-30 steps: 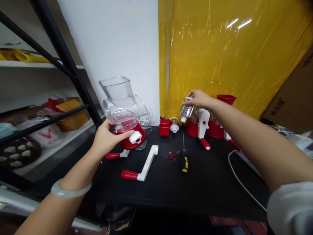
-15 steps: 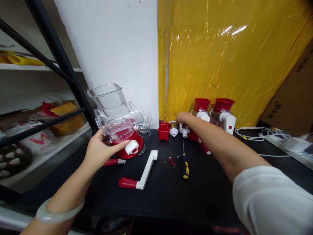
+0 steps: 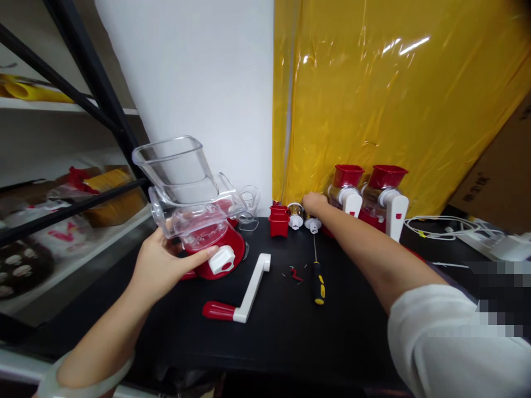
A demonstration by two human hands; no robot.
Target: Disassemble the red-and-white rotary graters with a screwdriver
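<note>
My left hand (image 3: 168, 257) grips the red base of a rotary grater (image 3: 226, 243), thumb on the white knob at its front. On top sits a clear plastic housing (image 3: 191, 188) with a square hopper. My right hand (image 3: 316, 203) reaches to the back of the table, closed on the far end of a grater drum (image 3: 312, 224); its fingertips are hidden. Beside it lies another metal grater drum (image 3: 296, 215) with a white end. A white crank handle (image 3: 252, 287) with a red grip lies in front of the grater.
Red hopper pushers (image 3: 279, 221) stand by the drums. A screwdriver (image 3: 318, 283), a small red part (image 3: 296, 275) and tiny screws lie mid-table. Two assembled graters (image 3: 347, 185) stand at back right, near white cables (image 3: 431, 226). A black-framed shelf (image 3: 112, 127) borders the left.
The left hand and the grater it grips have shifted slightly left and nearer. My right hand has stayed at the drum, which now tilts a little. The view has turned slightly.
</note>
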